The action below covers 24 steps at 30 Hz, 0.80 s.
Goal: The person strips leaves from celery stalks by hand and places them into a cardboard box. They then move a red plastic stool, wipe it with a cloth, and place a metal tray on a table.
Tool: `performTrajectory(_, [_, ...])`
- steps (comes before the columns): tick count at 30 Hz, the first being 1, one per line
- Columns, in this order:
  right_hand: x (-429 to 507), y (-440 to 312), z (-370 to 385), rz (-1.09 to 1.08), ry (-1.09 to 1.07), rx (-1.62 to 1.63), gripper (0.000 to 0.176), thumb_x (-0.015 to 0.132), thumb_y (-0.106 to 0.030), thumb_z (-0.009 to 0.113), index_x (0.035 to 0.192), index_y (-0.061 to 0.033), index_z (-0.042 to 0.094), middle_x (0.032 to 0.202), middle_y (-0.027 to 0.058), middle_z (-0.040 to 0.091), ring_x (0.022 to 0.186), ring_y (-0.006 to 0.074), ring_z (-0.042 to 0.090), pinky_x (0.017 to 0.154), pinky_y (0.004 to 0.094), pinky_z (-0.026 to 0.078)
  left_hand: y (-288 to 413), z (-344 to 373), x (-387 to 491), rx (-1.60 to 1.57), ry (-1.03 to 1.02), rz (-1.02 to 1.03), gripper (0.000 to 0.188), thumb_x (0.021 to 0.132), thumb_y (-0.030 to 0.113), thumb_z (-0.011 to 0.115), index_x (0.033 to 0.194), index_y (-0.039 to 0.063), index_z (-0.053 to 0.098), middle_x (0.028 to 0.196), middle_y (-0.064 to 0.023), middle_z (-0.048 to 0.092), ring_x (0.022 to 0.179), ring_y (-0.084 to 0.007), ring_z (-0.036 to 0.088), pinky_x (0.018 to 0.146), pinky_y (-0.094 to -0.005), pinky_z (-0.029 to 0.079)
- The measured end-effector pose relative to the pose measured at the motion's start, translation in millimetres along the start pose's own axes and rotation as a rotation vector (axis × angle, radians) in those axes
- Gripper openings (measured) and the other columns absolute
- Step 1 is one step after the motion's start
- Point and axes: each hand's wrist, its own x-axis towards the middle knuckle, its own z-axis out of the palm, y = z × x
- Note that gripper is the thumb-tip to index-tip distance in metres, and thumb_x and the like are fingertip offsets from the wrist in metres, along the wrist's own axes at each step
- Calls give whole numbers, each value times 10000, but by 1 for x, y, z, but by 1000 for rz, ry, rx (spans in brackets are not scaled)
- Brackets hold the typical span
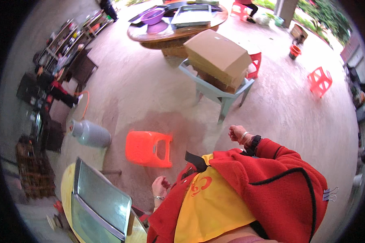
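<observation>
My left hand (161,186), with a bracelet at the wrist, hangs low beside my red jacket, its fingers curled; whether anything is in it cannot be made out. It is nearest to two metal trays (105,194) on a round wooden table (67,182) at the lower left. My right hand (237,133), wearing a pale bangle and a black wristband, is raised at the centre right with curled fingers and nothing visible in them. Beyond it a cardboard box (217,56) rests tilted on a light blue plastic table or stand (228,98). A yellow apron (210,203) covers my front.
An orange plastic stool (141,148) and a gas cylinder (94,133) stand on the floor ahead. Farther off are a round table (170,39) with a purple basin (152,16) and trays, a red stool (320,81) and a red bucket (295,51). People are at the left and far edges.
</observation>
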Motion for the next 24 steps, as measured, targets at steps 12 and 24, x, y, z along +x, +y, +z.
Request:
performTrajectory(12, [-63, -37, -331, -204, 129, 263, 155, 849, -210, 534, 874, -61, 567, 789, 49, 608, 614, 139, 535, 538, 278, 445, 24, 353, 31, 284, -740, -11, 150, 908, 177, 529, 872, 39, 576, 644, -58, 596, 572, -151, 604, 531, -271, 503])
performTrajectory(24, [-14, -96, -526, -126, 158, 718, 198, 873, -207, 500, 717, -98, 556, 658, 41, 587, 544, 155, 534, 519, 290, 440, 22, 665, 52, 702, -976, -163, 202, 912, 212, 530, 891, 26, 607, 719, -67, 641, 592, -146, 620, 545, -282, 518])
